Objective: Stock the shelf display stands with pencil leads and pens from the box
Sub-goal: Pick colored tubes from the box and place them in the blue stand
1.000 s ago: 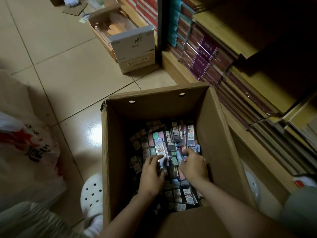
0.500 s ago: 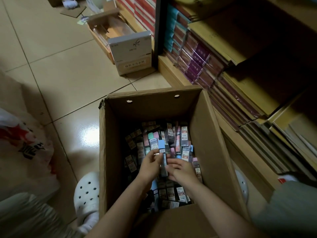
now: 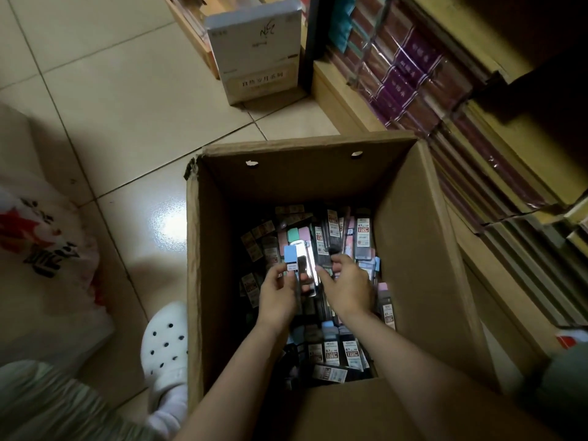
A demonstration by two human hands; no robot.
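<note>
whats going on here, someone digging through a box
A person is reaching into an open cardboard box on the floor, full of small pencil lead packs. The left hand holds a few packs, one with a blue top. The right hand is picking another from the pile. Nothing has gone to the shelf beside it yet.

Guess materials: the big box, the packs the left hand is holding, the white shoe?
Box: corrugated cardboard, matte brown, with a frayed corner and punched holes.
Packs pinched by the left hand: probably clear hard plastic cases with coloured caps and paper labels; one gives a glossy glare.
Shoe: looks like moulded foam or rubber, matte white with vent holes.
</note>
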